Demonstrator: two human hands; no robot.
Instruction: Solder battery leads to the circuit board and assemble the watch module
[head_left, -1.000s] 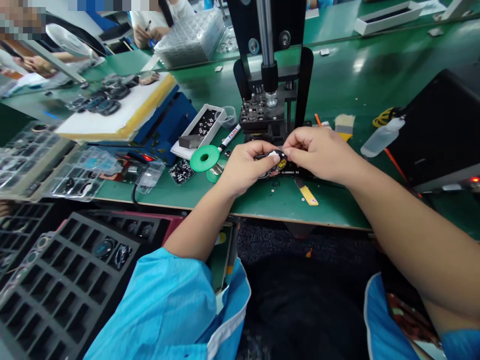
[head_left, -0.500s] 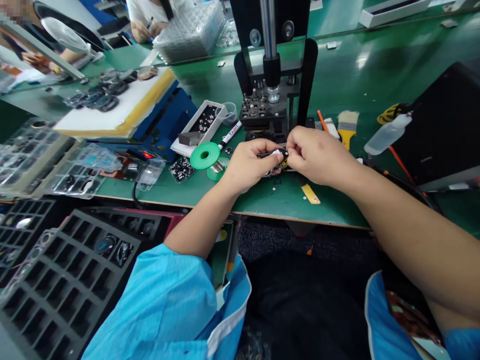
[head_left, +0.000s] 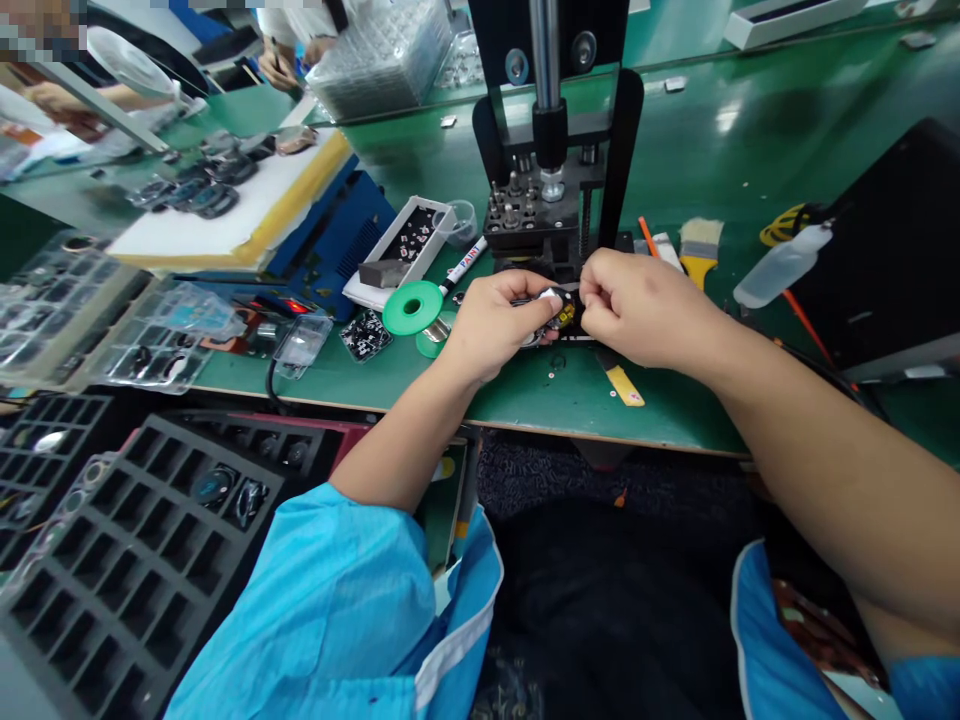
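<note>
My left hand (head_left: 491,325) is closed on a small dark watch case (head_left: 568,310) with a silvery edge and a yellow patch inside; its thumb lies across the top. Right beside the case, my right hand (head_left: 637,305) has its thumb and fingertips pinched together. Whatever they hold is too small or hidden to make out. Both hands are just in front of the base of a black hand press (head_left: 536,215) with a steel column. A green solder wire spool (head_left: 414,308) lies left of my left hand.
A yellow-handled blade (head_left: 624,385) lies near the bench edge. Right of the press are a brush (head_left: 699,250) and a squeeze bottle (head_left: 784,268). On the left stand a blue box (head_left: 315,235) topped with white foam and a compartment tray (head_left: 135,560). Co-workers' hands show at the back.
My right fingertips have drawn slightly right from the watch case, so more of its yellow patch shows. My left hand keeps its hold. The view has shifted slightly.
</note>
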